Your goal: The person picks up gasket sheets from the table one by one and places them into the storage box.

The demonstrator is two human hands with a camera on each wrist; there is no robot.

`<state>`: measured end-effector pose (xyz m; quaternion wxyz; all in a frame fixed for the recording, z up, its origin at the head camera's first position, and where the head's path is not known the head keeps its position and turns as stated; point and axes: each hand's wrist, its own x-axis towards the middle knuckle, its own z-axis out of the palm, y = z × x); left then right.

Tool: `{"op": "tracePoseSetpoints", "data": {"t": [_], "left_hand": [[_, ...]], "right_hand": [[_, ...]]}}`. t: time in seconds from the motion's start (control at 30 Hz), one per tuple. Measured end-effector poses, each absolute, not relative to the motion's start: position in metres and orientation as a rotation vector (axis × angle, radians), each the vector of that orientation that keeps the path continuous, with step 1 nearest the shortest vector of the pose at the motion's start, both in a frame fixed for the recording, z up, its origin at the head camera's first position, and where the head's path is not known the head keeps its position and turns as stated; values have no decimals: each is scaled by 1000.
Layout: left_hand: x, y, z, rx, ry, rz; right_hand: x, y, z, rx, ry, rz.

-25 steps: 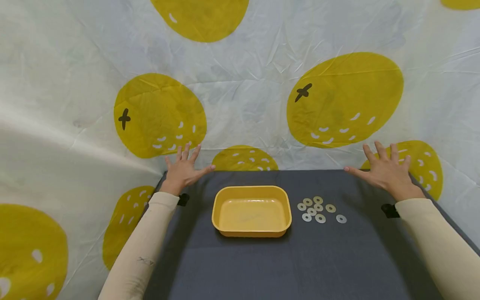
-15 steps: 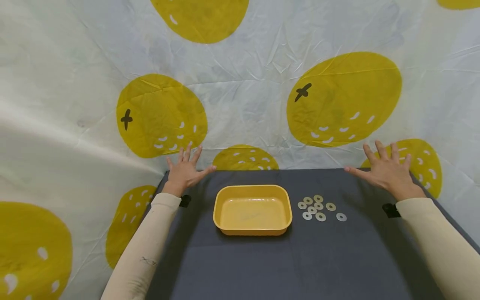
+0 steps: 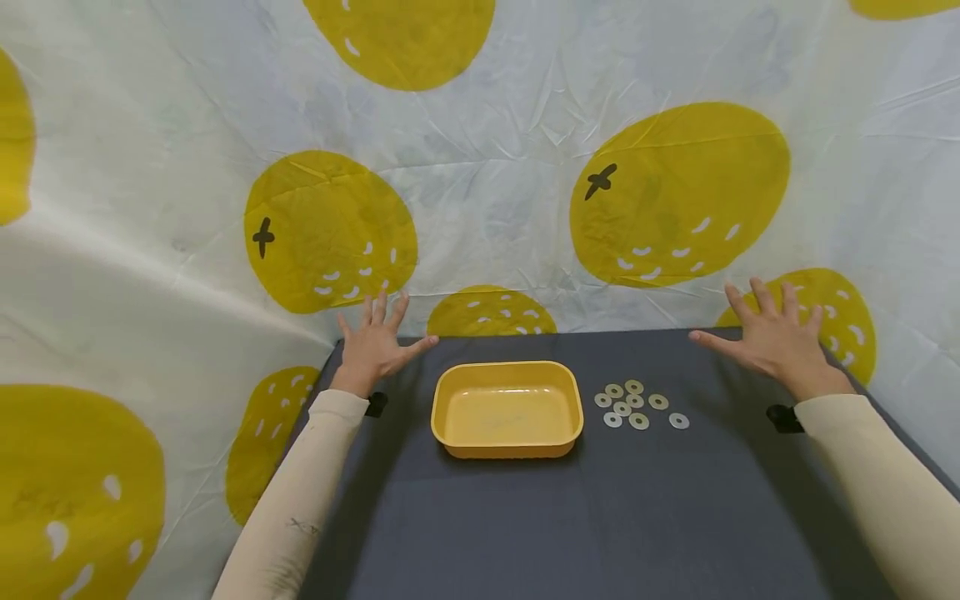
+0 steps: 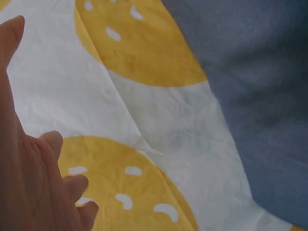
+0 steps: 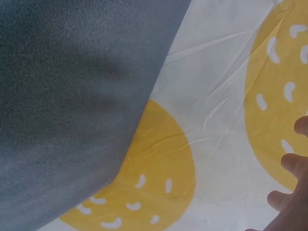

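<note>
In the head view my left hand (image 3: pixel 373 348) is held out over the table's back left corner, fingers straight and spread, holding nothing. My right hand (image 3: pixel 777 343) is stretched out the same way at the back right, thumb pointing inward. Between them a yellow rectangular tray (image 3: pixel 508 451) sits on the dark table, nearer the left hand. To the tray's right lie several flat metal washers (image 3: pixel 638 422), loosely grouped, one of them a bit apart at the right. Both wrist views show spread fingers (image 4: pixel 76 186) against the patterned cloth, touching no object.
A dark grey cloth covers the table (image 3: pixel 525 525). Behind it and along its sides hangs a white curtain (image 3: pixel 495 217) printed with large yellow fruit. Dark straps (image 3: pixel 784 418) show at both wrists below the cream sleeves.
The head view has shifted slightly, so the tray and washers appear a little higher in it. Both hands keep their spread pose; the left appears slightly further right.
</note>
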<state>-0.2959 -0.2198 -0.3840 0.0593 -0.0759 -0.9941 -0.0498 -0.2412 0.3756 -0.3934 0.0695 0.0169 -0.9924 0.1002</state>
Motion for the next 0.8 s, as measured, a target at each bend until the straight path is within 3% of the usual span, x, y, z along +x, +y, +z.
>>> {"op": "tracePoseSetpoints", "data": {"t": [0.2, 0.53, 0.8], "left_hand": [[-282, -217, -406, -164, -3007, -391], [-243, -218, -470, -74, -2750, -1354], [-232, -207, -511, -85, -2518, -1866]], "right_hand": [[-236, 371, -399, 67, -2970, 351], [-222, 357, -424, 189, -2919, 673], [-206, 344, -458, 188, -2903, 949]]}}
